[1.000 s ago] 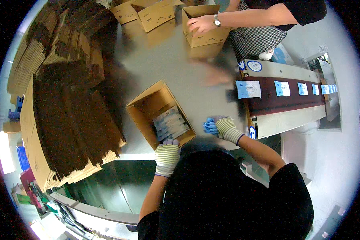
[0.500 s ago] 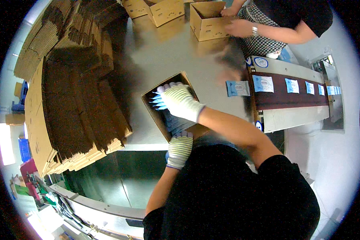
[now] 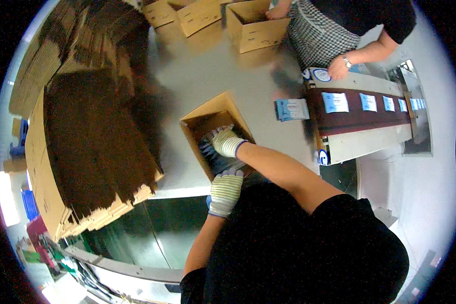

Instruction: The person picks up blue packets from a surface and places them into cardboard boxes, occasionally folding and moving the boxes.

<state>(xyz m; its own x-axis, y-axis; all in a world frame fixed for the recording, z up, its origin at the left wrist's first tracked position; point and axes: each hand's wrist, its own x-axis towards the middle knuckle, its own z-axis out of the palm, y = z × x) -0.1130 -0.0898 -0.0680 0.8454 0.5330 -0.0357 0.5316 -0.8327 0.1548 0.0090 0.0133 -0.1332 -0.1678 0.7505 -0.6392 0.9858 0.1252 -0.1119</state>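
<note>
An open cardboard box (image 3: 214, 107) stands tilted in view on the metal table in front of me. My right hand (image 3: 227, 143), in a white glove with yellow-green stripes, reaches down inside it. Its fingers are closed round blue packs (image 3: 207, 150), mostly hidden by the hand and the shadow in the box. More packs appear to lie toward the near end, too dark to make out singly. My left hand (image 3: 225, 193), gloved alike, grips the near rim of the box, its fingertips over the edge.
On the left rises a big stack of flattened cartons (image 3: 96, 142). Blue-and-white packs (image 3: 335, 102) lie along a dark conveyor belt (image 3: 359, 121) at right; others (image 3: 292, 109) sit at its end on the table (image 3: 187, 71). A co-worker (image 3: 324, 33) stands at an open box (image 3: 258, 36).
My right hand has sunk deeper into the box with the blue packs. Packs at the belt's end have increased. The co-worker's one hand has moved from the far box to the conveyor's edge.
</note>
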